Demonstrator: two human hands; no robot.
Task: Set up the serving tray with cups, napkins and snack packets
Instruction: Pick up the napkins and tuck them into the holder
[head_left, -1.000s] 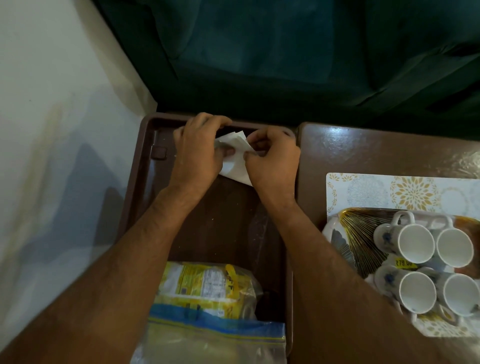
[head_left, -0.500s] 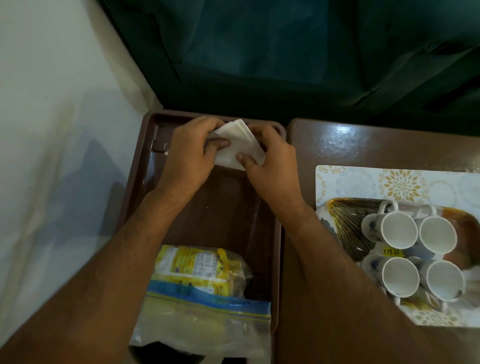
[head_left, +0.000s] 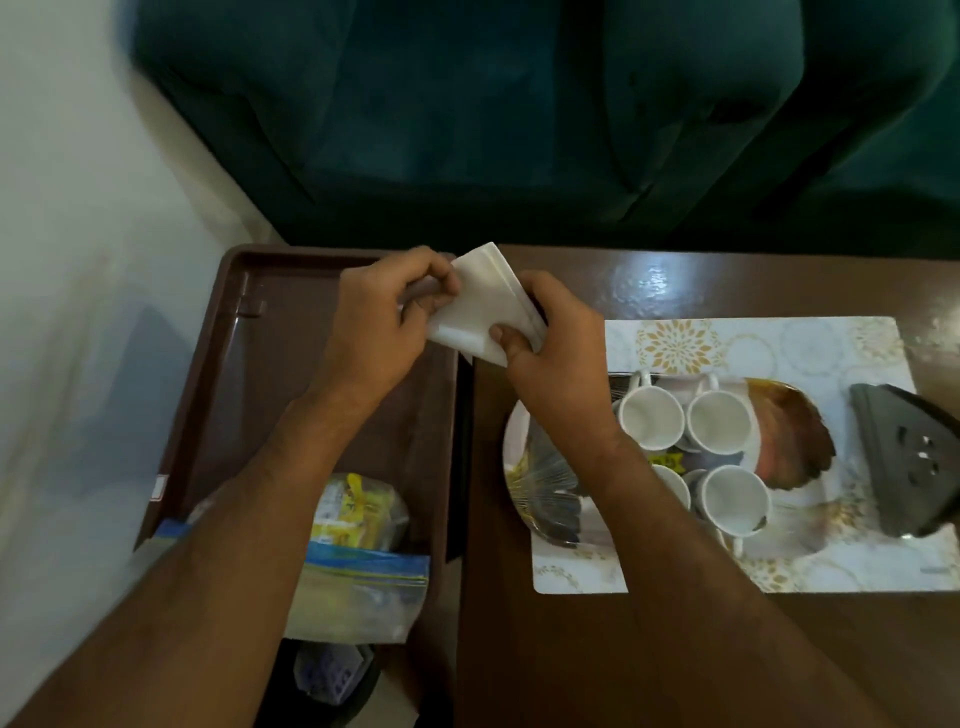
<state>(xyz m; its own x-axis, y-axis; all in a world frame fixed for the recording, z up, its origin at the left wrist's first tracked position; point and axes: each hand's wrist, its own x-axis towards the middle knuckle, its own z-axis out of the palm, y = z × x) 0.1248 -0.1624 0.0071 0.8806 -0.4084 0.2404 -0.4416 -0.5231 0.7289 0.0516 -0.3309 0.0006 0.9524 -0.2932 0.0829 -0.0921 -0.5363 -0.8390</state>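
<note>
Above the seam between tub and table: both hands hold a folded stack of white paper napkins (head_left: 485, 306), lifted clear of any surface.
Left hand (head_left: 382, 322): curled on the stack's 9 o'clock edge, fingertips pinching the paper.
Right hand (head_left: 553, 345): gripping the stack's 4 o'clock corner, thumb (head_left: 506, 340) pressed on top.
Brown plastic tub (head_left: 234, 353): at 9 o'clock of the napkins; a yellow snack packet (head_left: 358, 512) and a clear zip bag with a blue seal strip (head_left: 363, 587) lie at its 6 o'clock end.
Patterned oval serving tray (head_left: 789, 431): at 4 o'clock of the hands, on a white placemat with gold flowers (head_left: 727, 343).
White ceramic cups (head_left: 719, 428): four, clustered on the tray, the right forearm partly covering one.
Dark wooden table (head_left: 675, 280): carries mat and tray.
</note>
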